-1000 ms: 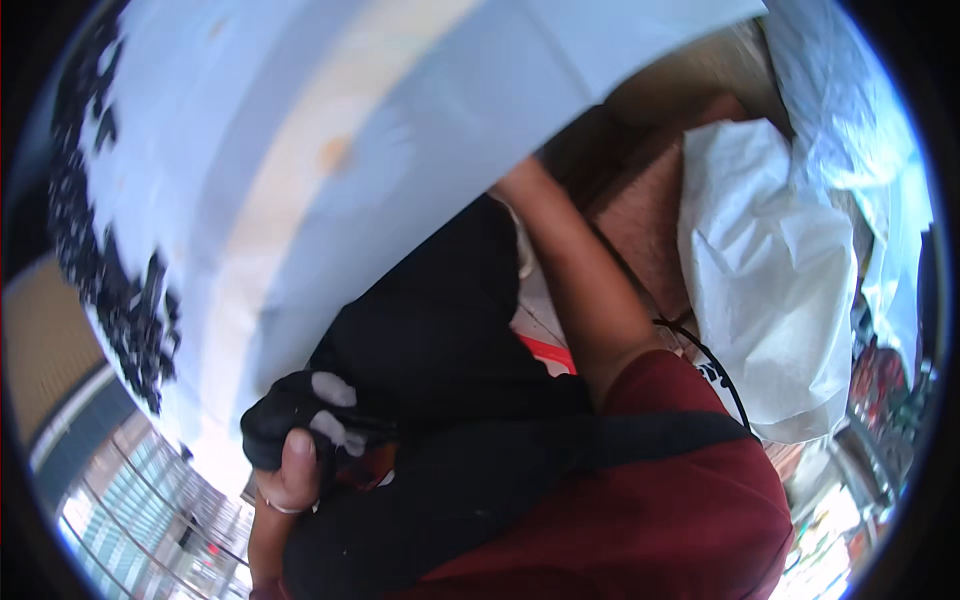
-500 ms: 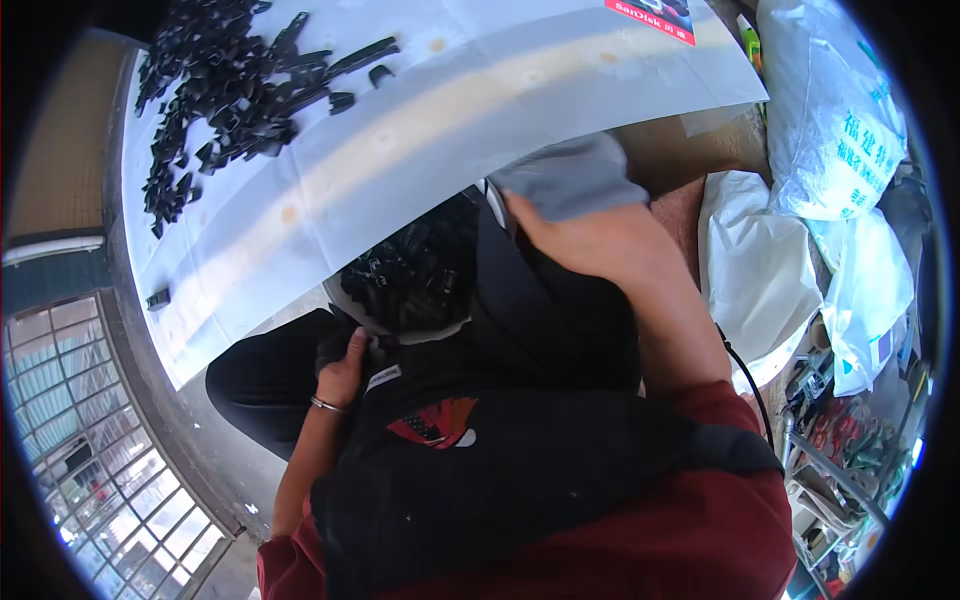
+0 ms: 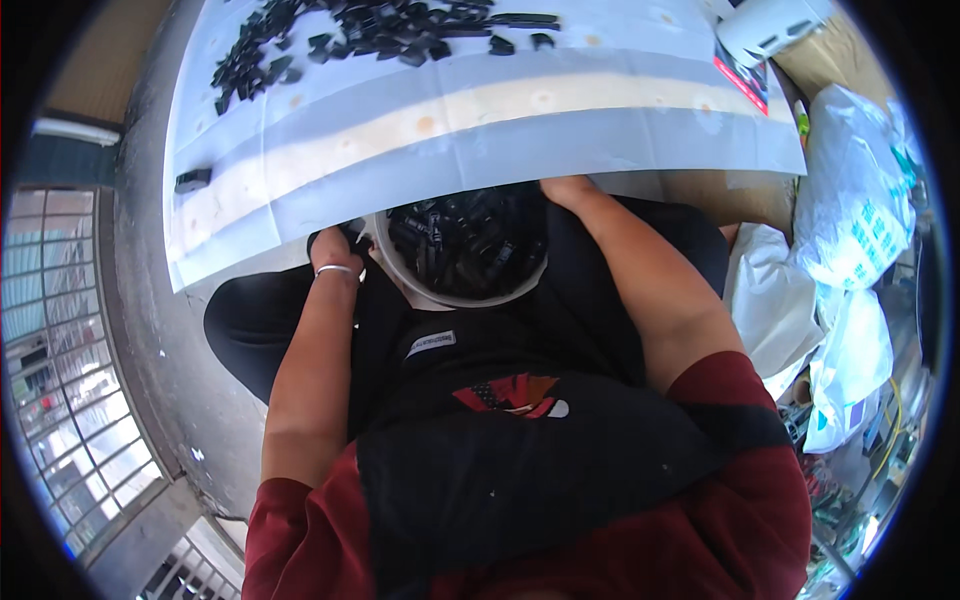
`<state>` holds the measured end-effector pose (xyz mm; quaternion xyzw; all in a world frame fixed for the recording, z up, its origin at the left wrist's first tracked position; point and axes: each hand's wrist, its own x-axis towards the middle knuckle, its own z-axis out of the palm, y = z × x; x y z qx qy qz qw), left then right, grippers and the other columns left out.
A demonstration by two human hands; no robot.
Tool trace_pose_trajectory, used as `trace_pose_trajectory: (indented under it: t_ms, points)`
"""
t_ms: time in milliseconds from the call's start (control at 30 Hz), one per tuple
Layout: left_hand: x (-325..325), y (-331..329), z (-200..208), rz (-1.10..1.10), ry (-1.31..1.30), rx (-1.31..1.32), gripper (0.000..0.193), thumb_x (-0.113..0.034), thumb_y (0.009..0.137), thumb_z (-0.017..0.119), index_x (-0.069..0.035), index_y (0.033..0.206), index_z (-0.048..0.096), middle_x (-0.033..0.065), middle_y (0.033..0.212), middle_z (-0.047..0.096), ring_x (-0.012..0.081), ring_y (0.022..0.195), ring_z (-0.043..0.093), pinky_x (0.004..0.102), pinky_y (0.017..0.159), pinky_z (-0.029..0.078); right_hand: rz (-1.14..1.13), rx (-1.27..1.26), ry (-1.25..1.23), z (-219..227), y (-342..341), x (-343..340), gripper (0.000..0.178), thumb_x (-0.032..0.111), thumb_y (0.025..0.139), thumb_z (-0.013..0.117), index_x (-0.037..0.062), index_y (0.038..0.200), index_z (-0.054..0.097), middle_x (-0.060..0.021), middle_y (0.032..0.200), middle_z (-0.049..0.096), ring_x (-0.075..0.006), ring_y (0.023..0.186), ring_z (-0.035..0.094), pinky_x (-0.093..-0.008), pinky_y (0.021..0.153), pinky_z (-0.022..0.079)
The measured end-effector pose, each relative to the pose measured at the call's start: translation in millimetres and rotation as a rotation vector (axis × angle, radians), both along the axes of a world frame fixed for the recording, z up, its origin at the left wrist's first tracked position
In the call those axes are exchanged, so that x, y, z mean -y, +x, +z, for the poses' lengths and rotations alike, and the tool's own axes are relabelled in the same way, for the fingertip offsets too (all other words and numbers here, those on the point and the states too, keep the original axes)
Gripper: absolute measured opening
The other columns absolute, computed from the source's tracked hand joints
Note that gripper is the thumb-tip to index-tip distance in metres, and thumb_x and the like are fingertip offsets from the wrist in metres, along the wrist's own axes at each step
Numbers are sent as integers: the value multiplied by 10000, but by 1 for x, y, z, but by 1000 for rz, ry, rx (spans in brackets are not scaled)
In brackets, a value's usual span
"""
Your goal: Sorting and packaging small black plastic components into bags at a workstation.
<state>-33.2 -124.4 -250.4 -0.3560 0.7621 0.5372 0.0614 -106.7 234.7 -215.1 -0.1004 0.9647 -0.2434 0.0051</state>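
Between my legs stands a round, pale plastic bucket (image 3: pixel 437 295) filled with small black plastic pieces (image 3: pixel 470 240). The far part of its rim is hidden under the table edge. At the bucket's left side is my left hand (image 3: pixel 338 252), with a silvery bracelet on the wrist; dark material lies around its fingers, which I cannot make out. My right hand (image 3: pixel 570 190) is by the bucket's far right side, its fingers hidden by the table sheet and the bucket. Whether either hand grips the bucket does not show.
A white-sheeted table (image 3: pixel 450 140) spans the space ahead, with a heap of black pieces (image 3: pixel 370 25) at its far side and one piece (image 3: pixel 193 180) near its left edge. At right stand white bags (image 3: pixel 850 190). A white container (image 3: pixel 770 30) is at the far right.
My view has shifted, and more of the bucket shows. My right hand has moved back from the grey cloth-like thing, which is out of sight. My left hand has moved farther along the bucket's side.
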Motion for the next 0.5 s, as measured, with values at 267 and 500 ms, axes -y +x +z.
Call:
trace_pose_trajectory:
  t_ms: [267, 500]
  points:
    - [4, 16, -28, -129, -204, 170, 596, -460, 816, 499, -18, 1211, 438, 110, 1254, 450, 261, 1095, 449, 363, 829, 404, 62, 80, 98, 14, 5, 11, 256, 158, 857, 403, 18, 1018, 544, -197, 1041, 545, -338, 977, 506, -406, 844, 397]
    - [-27, 24, 59, 705, 614, -26, 392, -309, 796, 592, -38, 1073, 528, 104, 1082, 539, 260, 920, 537, 391, 796, 456, -45, 289, 230, 19, 27, 15, 328, 203, 875, 362, 21, 1110, 499, -192, 1140, 509, -339, 1062, 478, -410, 880, 385]
